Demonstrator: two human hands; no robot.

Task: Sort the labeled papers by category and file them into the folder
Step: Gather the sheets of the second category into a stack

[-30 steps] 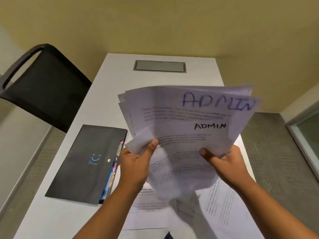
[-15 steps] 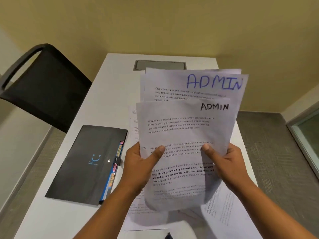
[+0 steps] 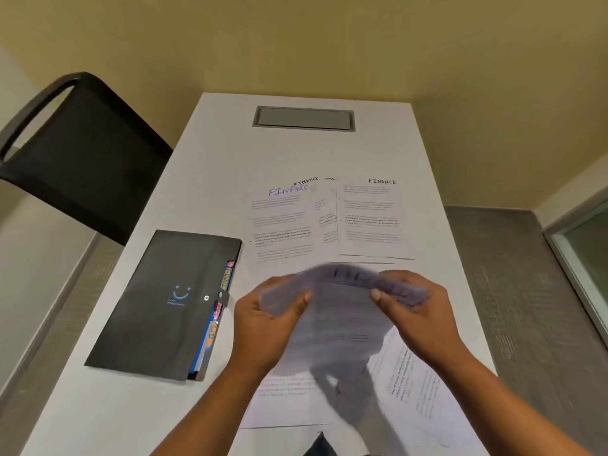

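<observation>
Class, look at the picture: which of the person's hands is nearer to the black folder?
Left. The left hand grips the papers just beside the folder's tabbed edge; the right hand grips them farther off, on their other side.

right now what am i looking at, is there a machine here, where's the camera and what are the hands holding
No machine: these are a person's two bare hands. Every picture comes from one camera worn on the head, looking forward and down. The left hand and right hand both grip a stack of papers, too blurred to read its label. On the white table lie sheets marked FINANCE, more printed sheets under the hands, and a black folder with coloured tabs on the left. A black chair stands beside the table.
</observation>
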